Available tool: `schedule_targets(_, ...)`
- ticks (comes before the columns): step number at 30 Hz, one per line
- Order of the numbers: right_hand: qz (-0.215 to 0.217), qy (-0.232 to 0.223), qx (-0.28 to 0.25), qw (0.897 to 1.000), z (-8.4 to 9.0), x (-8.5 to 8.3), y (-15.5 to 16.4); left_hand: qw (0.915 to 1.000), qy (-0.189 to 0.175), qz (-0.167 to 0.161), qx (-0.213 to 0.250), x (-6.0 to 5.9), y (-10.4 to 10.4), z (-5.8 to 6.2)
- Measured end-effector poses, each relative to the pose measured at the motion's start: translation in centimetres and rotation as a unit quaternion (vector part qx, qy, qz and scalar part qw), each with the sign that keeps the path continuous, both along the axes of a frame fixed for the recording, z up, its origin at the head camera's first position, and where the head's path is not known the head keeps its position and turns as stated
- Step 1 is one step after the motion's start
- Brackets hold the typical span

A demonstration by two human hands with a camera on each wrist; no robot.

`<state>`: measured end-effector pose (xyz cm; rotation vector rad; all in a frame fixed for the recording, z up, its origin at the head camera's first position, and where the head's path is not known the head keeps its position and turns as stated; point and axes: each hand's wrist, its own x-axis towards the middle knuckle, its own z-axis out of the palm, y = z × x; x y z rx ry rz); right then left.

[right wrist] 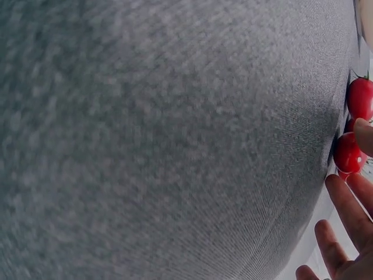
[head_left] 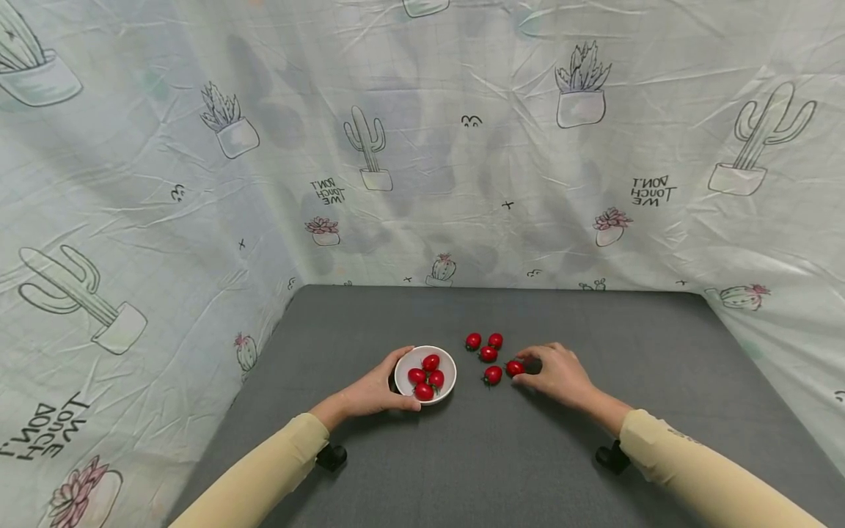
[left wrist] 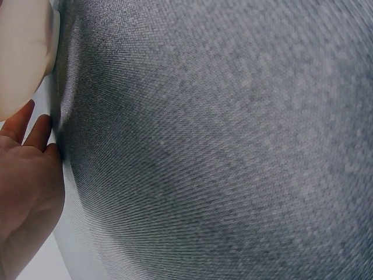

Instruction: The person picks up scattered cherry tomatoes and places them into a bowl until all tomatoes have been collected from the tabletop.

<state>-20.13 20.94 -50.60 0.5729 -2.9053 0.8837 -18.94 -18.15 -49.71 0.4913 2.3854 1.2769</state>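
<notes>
A small white bowl (head_left: 428, 348) sits on the grey mat (head_left: 502, 455) and holds several red cherry tomatoes (head_left: 425, 375). My left hand (head_left: 389, 381) grips the bowl's left side, with the thumb at its near rim and the fingers curled round its far rim. In the left wrist view the bowl (left wrist: 23, 52) shows at the upper left, above my palm (left wrist: 26, 192). My right hand (head_left: 528, 370) pinches one tomato (head_left: 514, 367) that lies on the mat. In the right wrist view that tomato (right wrist: 348, 153) sits by a fingertip (right wrist: 365, 134).
Several loose tomatoes (head_left: 488, 353) lie on the mat between the bowl and my right hand. A wrinkled cloth (head_left: 462, 161) printed with cacti forms the back and side walls. Bare mat stretches to the right and toward me.
</notes>
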Motion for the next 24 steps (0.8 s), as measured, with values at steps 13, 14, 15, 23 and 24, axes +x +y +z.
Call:
schedule_targets(13, 0.004, 0.014, -0.019, 1.000, -0.10, 0.39, -0.33, 1.0000, -0.004, 0.001, -0.003, 0.17, -0.09, 0.01)
schedule_targets(14, 0.005, 0.014, -0.020, 1.000, -0.10, 0.40, -0.33, 1.0000, -0.003, 0.001, -0.002, 0.19, -0.09, 0.02)
schedule_targets(15, 0.006, 0.014, -0.020, 1.000, -0.07, 0.43, -0.34, 1.0000, -0.003, 0.001, -0.001, 0.21, -0.10, 0.03)
schedule_targets(23, 0.007, 0.018, -0.024, 1.000, 0.25, 0.61, -0.33, 1.0000, -0.004, 0.001, 0.004, 0.22, -0.09, 0.00)
schedule_targets(24, 0.007, 0.019, -0.024, 1.000, 0.25, 0.60, -0.33, 1.0000, -0.004, 0.001, 0.004, 0.20, -0.10, -0.02)
